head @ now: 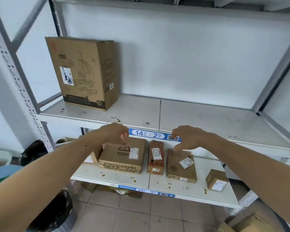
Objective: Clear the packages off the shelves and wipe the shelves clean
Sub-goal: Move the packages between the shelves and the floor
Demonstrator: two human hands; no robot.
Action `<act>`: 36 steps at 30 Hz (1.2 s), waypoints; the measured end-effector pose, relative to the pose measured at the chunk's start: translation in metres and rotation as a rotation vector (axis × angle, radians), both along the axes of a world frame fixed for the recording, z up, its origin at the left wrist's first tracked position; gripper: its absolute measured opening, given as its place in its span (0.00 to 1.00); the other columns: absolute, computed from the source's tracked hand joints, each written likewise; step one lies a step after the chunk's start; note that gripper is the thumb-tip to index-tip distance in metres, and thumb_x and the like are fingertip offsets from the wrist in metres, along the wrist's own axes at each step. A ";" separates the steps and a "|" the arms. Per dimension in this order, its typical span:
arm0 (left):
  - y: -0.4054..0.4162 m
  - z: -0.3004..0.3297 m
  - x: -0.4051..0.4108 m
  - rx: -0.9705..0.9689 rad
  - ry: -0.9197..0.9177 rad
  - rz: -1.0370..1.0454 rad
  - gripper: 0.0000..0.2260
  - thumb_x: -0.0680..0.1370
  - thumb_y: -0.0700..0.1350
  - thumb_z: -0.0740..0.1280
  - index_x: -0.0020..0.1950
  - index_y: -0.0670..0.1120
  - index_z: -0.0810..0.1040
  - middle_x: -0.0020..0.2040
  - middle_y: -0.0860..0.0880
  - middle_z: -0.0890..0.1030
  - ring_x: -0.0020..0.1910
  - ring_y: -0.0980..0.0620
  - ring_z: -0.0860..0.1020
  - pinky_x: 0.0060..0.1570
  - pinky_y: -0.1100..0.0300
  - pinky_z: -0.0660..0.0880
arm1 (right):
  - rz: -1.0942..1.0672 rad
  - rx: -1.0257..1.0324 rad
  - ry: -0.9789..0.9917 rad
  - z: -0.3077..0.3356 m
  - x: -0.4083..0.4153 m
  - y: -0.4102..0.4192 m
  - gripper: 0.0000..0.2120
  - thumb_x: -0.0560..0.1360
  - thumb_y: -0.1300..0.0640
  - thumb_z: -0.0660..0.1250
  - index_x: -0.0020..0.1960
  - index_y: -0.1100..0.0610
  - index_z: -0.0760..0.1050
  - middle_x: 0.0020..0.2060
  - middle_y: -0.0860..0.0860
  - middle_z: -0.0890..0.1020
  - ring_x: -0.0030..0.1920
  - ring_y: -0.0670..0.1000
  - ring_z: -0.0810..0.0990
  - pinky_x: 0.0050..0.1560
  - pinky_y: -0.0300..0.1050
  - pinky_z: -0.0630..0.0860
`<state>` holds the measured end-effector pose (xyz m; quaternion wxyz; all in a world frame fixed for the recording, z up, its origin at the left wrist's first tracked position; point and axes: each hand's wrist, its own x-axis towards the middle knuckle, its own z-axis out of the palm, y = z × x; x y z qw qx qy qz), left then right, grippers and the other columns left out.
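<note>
Brown flat cardboard package (122,156) lay just below the left hand (115,133); both the left and the right hand (186,138) were loosely curled and held nothing.

One tall brown cardboard box with a line drawing (84,72) stands on the upper white metal shelf (199,118); on the lower white metal shelf (182,188) lie four brown cardboard parcels: a wide flat one (122,156), a narrow reddish one (156,158), a flat square one (181,166), a small cube (217,180)
</note>
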<state>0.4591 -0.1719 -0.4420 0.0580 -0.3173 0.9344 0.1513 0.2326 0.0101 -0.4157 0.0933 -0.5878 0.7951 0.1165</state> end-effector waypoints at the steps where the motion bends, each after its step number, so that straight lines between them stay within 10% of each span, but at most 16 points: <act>1: -0.019 0.001 0.012 -0.002 0.004 0.008 0.11 0.73 0.52 0.71 0.55 0.53 0.78 0.53 0.57 0.80 0.53 0.55 0.77 0.58 0.52 0.76 | 0.004 -0.007 -0.002 0.001 0.007 -0.018 0.22 0.75 0.44 0.69 0.64 0.53 0.70 0.54 0.50 0.75 0.54 0.51 0.73 0.52 0.48 0.72; 25: -0.385 0.006 0.125 -0.032 0.278 0.245 0.23 0.74 0.49 0.74 0.67 0.48 0.74 0.65 0.48 0.76 0.60 0.49 0.76 0.60 0.54 0.74 | 0.059 -0.319 -0.125 0.055 0.073 -0.394 0.36 0.72 0.43 0.74 0.74 0.52 0.62 0.66 0.51 0.74 0.63 0.54 0.75 0.60 0.54 0.75; 36: -0.518 0.007 0.133 0.081 0.485 0.433 0.51 0.66 0.50 0.81 0.77 0.42 0.50 0.74 0.40 0.63 0.73 0.40 0.62 0.67 0.44 0.67 | -0.271 -0.766 -0.552 0.068 0.086 -0.483 0.62 0.60 0.42 0.83 0.79 0.53 0.46 0.72 0.53 0.68 0.72 0.54 0.67 0.68 0.54 0.71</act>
